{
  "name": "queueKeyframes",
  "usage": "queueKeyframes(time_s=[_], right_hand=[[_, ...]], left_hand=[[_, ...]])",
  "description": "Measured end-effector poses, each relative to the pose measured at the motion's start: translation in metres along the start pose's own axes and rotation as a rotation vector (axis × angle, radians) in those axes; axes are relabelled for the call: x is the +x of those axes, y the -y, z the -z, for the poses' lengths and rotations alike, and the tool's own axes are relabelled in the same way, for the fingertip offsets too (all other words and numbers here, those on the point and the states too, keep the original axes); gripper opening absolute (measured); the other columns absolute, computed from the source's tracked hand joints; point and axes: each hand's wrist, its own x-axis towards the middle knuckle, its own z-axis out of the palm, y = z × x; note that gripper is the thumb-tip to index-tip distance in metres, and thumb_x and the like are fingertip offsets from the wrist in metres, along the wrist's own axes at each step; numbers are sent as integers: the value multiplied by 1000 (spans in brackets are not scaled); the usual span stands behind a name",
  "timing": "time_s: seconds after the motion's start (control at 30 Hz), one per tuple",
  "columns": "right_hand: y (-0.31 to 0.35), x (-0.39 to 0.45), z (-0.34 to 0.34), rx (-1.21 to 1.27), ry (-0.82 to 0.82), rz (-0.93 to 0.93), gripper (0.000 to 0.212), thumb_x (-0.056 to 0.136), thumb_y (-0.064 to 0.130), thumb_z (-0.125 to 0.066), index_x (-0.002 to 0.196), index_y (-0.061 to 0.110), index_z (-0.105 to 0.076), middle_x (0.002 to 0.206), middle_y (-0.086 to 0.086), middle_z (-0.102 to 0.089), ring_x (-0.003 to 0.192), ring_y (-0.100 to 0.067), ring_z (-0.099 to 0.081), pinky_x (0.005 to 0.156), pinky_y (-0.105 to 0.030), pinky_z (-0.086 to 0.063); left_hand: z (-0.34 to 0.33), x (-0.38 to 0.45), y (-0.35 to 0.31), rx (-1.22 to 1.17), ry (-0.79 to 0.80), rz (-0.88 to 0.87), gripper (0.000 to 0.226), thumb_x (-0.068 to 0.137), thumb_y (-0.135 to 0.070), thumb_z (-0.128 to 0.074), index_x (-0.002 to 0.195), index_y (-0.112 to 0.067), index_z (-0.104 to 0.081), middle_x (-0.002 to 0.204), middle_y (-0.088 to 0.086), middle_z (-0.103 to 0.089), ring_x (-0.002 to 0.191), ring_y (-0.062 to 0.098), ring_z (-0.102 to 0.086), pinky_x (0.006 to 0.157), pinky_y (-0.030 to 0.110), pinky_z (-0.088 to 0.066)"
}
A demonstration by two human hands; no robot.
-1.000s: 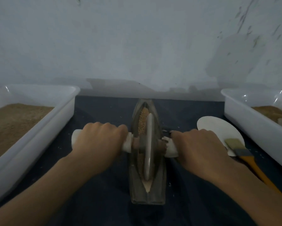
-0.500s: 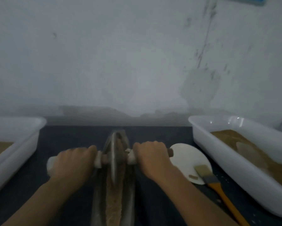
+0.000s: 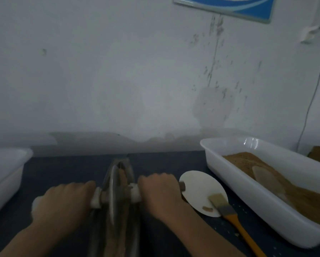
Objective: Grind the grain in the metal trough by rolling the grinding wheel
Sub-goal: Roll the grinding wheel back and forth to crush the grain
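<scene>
A narrow boat-shaped metal trough (image 3: 130,170) runs away from me on the dark table, with brown grain (image 3: 121,219) lying along its bottom. The thin metal grinding wheel (image 3: 112,190) stands upright in the trough near its far end. A handle wrapped in white cloth sticks out on each side of the wheel. My left hand (image 3: 64,203) grips the left handle (image 3: 97,198). My right hand (image 3: 160,191) grips the right handle (image 3: 135,193), whose brown wooden end (image 3: 182,186) pokes out past my fingers.
A white tub (image 3: 252,193) of brown ground grain with a pale scoop (image 3: 263,175) in it stands at the right. A white round plate (image 3: 198,184) and an orange-handled brush (image 3: 231,212) lie between it and the trough. Another white tub (image 3: 5,175) stands at the left edge. The wall is close behind.
Both hands have pushed the wheel from the trough's near part toward its far end. The view has tilted up, showing more wall and less of the near table.
</scene>
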Motion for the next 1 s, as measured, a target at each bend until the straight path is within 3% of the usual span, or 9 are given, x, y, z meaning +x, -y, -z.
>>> queueKeyframes(time_s=[0.13, 0.37, 0.47, 0.53, 0.7, 0.87, 1.0], right_hand=[[0, 24, -6, -82, -23, 18, 13, 84, 18, -60, 96, 15, -56, 94, -7, -65, 83, -30, -62, 61, -36, -29], [-3, -39, 11, 83, 100, 100, 9, 80, 29, -60, 88, 27, -55, 82, 1, -63, 71, -22, -60, 58, -31, -34], [0, -63, 19, 53, 104, 98, 16, 78, 32, -59, 93, 27, -55, 72, 3, -56, 67, -19, -59, 49, -27, -24], [0, -60, 19, 54, 112, 93, 19, 79, 33, -58, 97, 27, -55, 77, 6, -57, 69, -17, -59, 48, -26, -16], [-3, -15, 1, 15, 21, 39, 14, 83, 31, -60, 84, 26, -46, 82, 2, -60, 61, -19, -43, 57, -31, -27], [-5, 19, -9, -79, -41, 41, 22, 80, 30, -65, 94, 20, -52, 88, -3, -64, 77, -28, -60, 59, -33, -27], [-4, 4, 2, -40, -15, 85, 15, 84, 27, -62, 92, 21, -51, 86, -3, -62, 65, -23, -49, 59, -33, -29]], left_hand=[[-2, 8, -1, -55, -14, 59, 20, 84, -47, -50, 79, -38, -33, 70, -13, -38, 62, 5, -39, 58, 26, -29], [20, -27, -2, 31, 58, -105, 31, 77, -48, -58, 77, -40, -28, 66, -13, -33, 65, 11, -41, 61, 30, -36], [22, -34, -5, 45, 41, -150, 32, 76, -46, -57, 76, -39, -26, 64, -13, -34, 63, 12, -41, 59, 30, -33], [19, -31, -3, 54, 17, -150, 35, 77, -45, -58, 75, -37, -24, 64, -13, -34, 60, 9, -39, 58, 29, -30], [1, -4, 2, 58, -12, -85, 31, 81, -36, -57, 77, -34, -26, 63, -10, -32, 59, 13, -38, 57, 30, -30], [-12, 16, 6, 32, -34, -30, 26, 84, -33, -56, 78, -31, -30, 63, -10, -33, 57, 14, -38, 55, 30, -30], [0, 2, 7, 13, 56, -76, 28, 83, -37, -59, 81, -34, -30, 67, -12, -36, 62, 11, -41, 59, 28, -32]])
